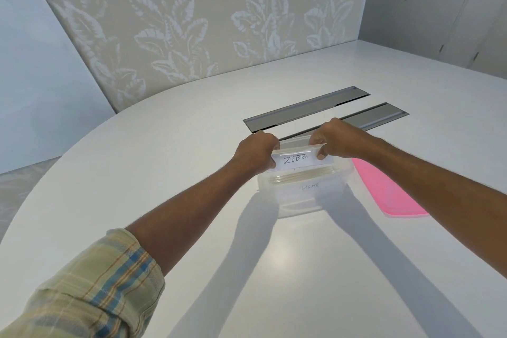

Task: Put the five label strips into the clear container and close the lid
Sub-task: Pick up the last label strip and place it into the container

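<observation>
Nearest the camera, a rolled plaid sleeve (90, 291) covers the left forearm, which reaches out across the white surface (192, 145). Ahead stands the clear container (301, 197), open, with faint writing showing through its near wall; that may be a strip already inside, though how many are in cannot be told. Just above the container's opening, both hands hold a label strip (297, 161) marked ZEBRA, stretched flat between them. The left hand (256, 152) has its grip pinched on the strip's left end, the right hand (336, 140) pinches the right end with thumb below and fingers on top. Holding both ends probably keeps the strip straight and level so it drops in lengthwise rather than catching the rim. To the right of the container, touching or nearly so, lies the pink lid (384, 192), flat and within reach for closing. Beyond the container, two grey recessed panels (304, 107) are set into the surface.
</observation>
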A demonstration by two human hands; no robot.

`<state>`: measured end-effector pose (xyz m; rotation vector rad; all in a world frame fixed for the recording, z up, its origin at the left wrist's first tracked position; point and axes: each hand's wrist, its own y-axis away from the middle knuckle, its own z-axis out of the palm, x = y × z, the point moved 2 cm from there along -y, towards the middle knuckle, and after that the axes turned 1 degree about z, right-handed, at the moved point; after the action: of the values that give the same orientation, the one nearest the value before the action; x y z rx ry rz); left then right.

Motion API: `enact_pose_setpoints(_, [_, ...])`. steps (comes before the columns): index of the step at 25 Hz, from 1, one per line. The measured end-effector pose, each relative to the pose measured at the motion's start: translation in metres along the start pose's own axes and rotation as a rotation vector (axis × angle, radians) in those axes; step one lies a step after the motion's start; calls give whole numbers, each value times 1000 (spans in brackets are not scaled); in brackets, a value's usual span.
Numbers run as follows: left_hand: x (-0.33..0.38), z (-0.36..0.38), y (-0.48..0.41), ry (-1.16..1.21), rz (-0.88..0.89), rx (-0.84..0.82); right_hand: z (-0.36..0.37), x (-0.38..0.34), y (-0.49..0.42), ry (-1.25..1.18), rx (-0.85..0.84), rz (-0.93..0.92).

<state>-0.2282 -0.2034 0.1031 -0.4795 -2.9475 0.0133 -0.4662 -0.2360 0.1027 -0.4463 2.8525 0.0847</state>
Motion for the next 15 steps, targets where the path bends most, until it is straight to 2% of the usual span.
enact_pose_setpoints(15, [29,44,-12,-50,83,-153,29,27,5,188,-157,-35])
